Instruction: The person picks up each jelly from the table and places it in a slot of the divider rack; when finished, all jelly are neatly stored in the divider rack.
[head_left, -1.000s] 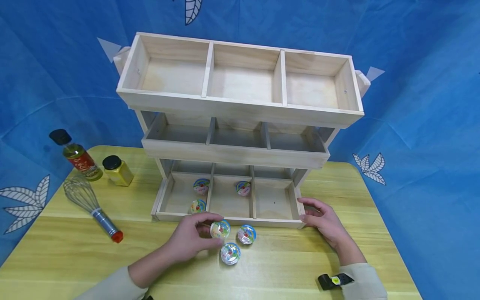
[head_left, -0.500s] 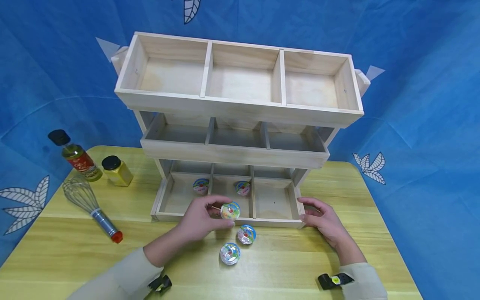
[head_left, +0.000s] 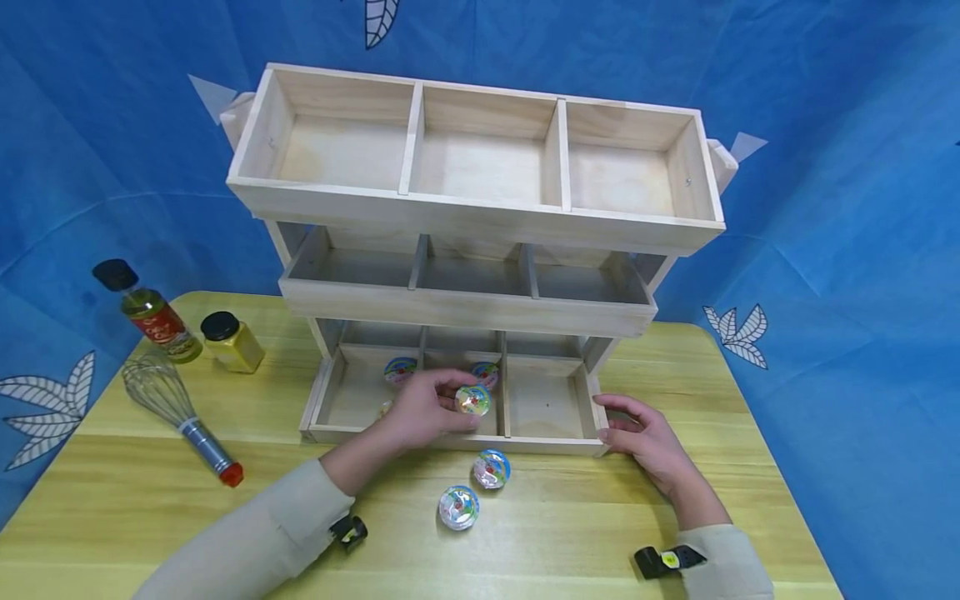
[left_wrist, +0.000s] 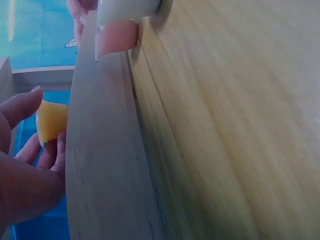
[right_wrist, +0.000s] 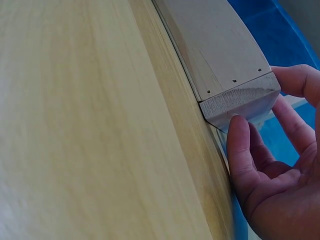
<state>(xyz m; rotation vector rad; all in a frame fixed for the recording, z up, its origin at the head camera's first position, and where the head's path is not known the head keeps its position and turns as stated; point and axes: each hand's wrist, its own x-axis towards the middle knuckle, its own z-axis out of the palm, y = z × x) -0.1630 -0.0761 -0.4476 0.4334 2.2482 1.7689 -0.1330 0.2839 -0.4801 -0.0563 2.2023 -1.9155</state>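
Observation:
My left hand (head_left: 412, 410) pinches a yellow jelly cup (head_left: 473, 401) over the middle compartment of the wooden rack's bottom tier. Side-on in the left wrist view, the cup's tapered orange-yellow body (left_wrist: 52, 121) shows between thumb and fingers. Just behind it, a pink jelly cup (head_left: 487, 372) lies partly covered in that compartment. The left compartment has another pink jelly cup (head_left: 400, 369) and a yellow one (head_left: 385, 409), mostly hidden by my hand. My right hand (head_left: 648, 440) grips the right end of the wooden rack (head_left: 465, 310), thumb against its end face (right_wrist: 242, 102).
Two jelly cups, one nearer the rack (head_left: 491, 469) and one closer to me (head_left: 458, 507), lie on the table. At left are a whisk (head_left: 183, 417), a yellow jar (head_left: 234, 343) and an oil bottle (head_left: 159, 321). A blue cloth (head_left: 840, 208) hangs behind.
My left hand has lifted the yellow jelly cup off the table in front and carried it forward and right, over the rack's bottom middle compartment. My right hand stays at the rack's end.

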